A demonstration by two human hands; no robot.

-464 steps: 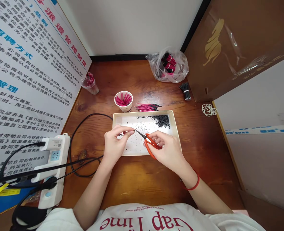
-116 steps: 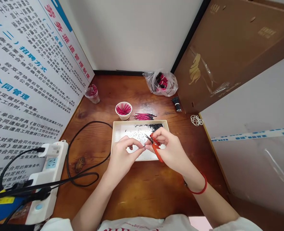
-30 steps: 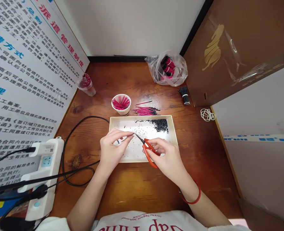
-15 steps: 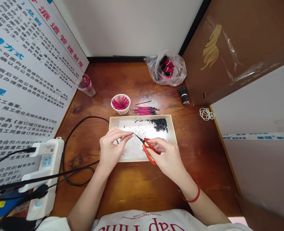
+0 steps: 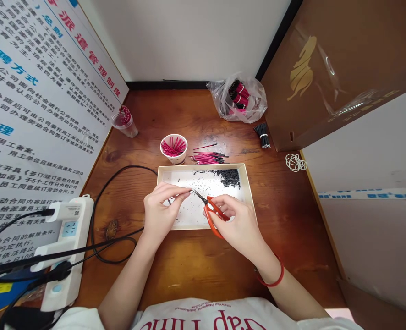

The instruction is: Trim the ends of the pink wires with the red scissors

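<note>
Over the shallow box (image 5: 250, 197), my left hand (image 5: 163, 208) pinches something too small to make out between thumb and fingertips. My right hand (image 5: 235, 222) is closed on orange-handled scissors (image 5: 212, 220), whose slim dark tips point at the left fingertips. A pile of short black pieces (image 5: 229, 178) lies in the box's back right part, with tiny bits scattered over its white floor. Just behind the box are a row of pink and black wires (image 5: 209, 158) and a white cup (image 5: 176, 159) of pink pieces.
A clear cup (image 5: 129, 127) stands at the back left. At the back right are a plastic bag (image 5: 256, 103) of wire bundles, a black bundle (image 5: 263, 135) and white bands (image 5: 295, 162). A power strip (image 5: 67, 252) with black cables (image 5: 95, 211) is at the left.
The scissors' tips have shifted slightly and look a little parted. Both hands keep nearly the same places; the whole view has moved slightly.
</note>
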